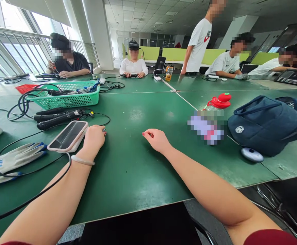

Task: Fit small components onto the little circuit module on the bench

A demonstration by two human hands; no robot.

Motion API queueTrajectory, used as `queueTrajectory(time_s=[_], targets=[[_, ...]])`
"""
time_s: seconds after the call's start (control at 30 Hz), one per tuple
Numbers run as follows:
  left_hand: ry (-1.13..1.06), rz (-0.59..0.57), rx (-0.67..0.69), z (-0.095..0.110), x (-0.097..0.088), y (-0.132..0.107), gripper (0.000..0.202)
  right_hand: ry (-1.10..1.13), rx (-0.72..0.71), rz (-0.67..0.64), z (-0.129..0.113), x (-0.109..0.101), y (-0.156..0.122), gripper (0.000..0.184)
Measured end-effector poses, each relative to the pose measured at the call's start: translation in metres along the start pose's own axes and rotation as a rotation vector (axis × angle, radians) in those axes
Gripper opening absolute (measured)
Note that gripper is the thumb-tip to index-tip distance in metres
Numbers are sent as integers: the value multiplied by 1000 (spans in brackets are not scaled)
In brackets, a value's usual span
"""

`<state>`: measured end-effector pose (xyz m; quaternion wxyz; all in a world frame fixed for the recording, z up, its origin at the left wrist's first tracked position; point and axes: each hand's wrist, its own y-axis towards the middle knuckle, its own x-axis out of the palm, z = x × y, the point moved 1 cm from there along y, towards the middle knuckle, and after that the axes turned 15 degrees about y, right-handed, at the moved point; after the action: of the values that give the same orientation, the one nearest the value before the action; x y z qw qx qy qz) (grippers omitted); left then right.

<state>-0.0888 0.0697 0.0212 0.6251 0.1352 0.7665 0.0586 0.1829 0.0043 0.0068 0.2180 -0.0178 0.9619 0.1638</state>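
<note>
My left hand (94, 137) is closed just right of a phone-like device in a pale pink case (69, 136). A tiny greyish thing (104, 129) shows at its fingertips, too small to name. My right hand (157, 139) rests over the green table (128, 163), fingers curled and pressed together, with nothing visible in them. Left of the device lie white work gloves (18, 158) with blue fingertips. Behind it are black handled tools (59, 117) with cords. A black cable (31, 200) passes over my left forearm.
A green basket (66, 98) holding cables and gloves stands at back left, beside a red tray (27, 88). To the right are a red-lidded bottle (218, 102), a navy bag (265, 124) and a round, eye-like object (251, 154). Several people are around the table's far side.
</note>
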Motion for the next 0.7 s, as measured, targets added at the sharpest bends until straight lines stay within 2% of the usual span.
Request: queueTrajectory(time_s=[0.13, 0.3, 0.4, 0.5, 0.6, 0.7], targets=[[-49, -18, -22, 3, 5, -1, 33, -3, 2, -19, 0, 1, 0, 32], [-107, -100, -41, 11, 19, -7, 32, -8, 17, -76, -2, 2, -1, 27], [-173, -129, -43, 19, 19, -9, 28, -15, 36, -115, -1, 4, -1, 24], [-298, -150, 59, 37, 7, -16, 22, -54, 41, -186, 3, 7, 0, 15], [-541, -195, 251, 64, -10, -31, 19, -105, 16, -242, 5, 11, 2, 28], [-770, -237, 368, 86, -24, -47, 18, -129, -18, -272, 4, 15, 3, 34]])
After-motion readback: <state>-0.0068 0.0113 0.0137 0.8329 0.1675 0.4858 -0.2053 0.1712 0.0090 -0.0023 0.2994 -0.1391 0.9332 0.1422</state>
